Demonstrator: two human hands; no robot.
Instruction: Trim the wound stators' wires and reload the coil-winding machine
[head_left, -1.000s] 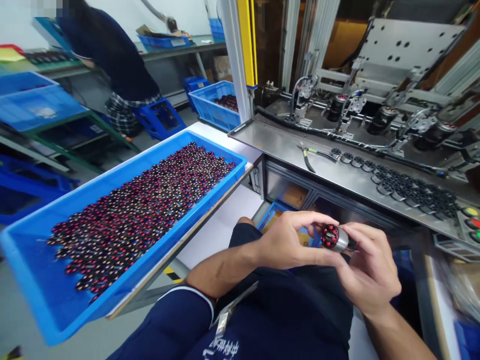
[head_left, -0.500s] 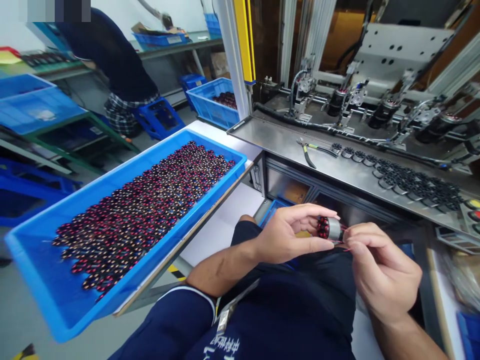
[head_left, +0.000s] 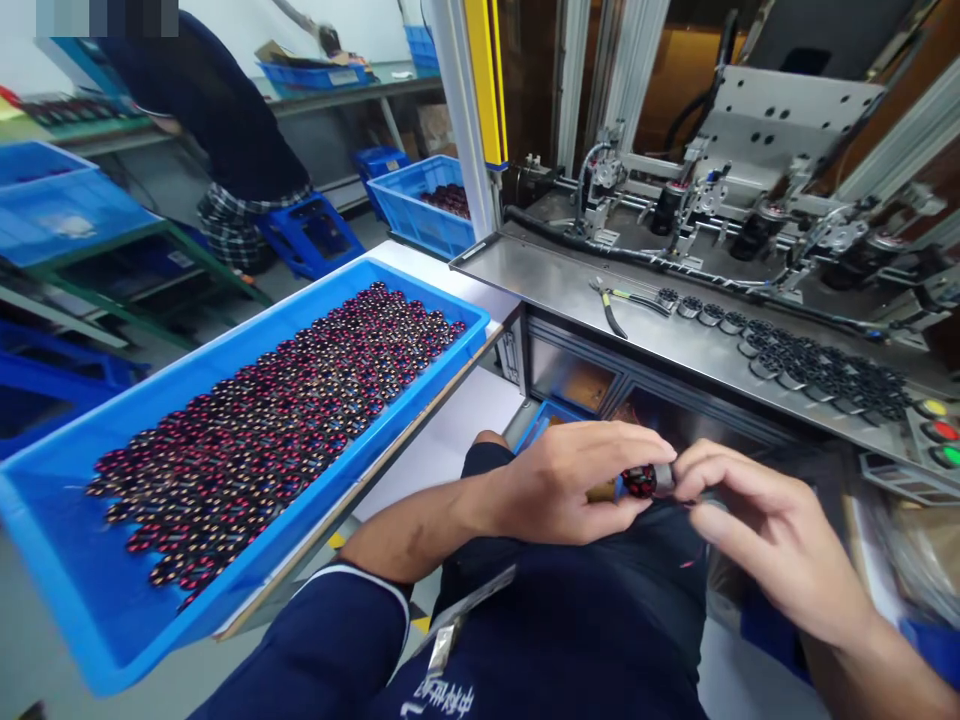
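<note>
- Behind the hands, a steel bench (head_left: 570,290) is carrying pliers (head_left: 609,305) and black rings (head_left: 810,362); a blue tray (head_left: 67,560) of wound coils (head_left: 277,420) is sitting at left.
- Over the lap, the left hand (head_left: 559,482) is gripping a small motor part (head_left: 643,481), while the right hand (head_left: 765,530) is pinching its far end.

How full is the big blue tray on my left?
Mostly full. The blue tray holds a dense single layer of red-wound parts; bare floor shows only along its near edge.

A factory floor — blue parts bins (head_left: 420,205), assembly machine (head_left: 750,170).
</note>
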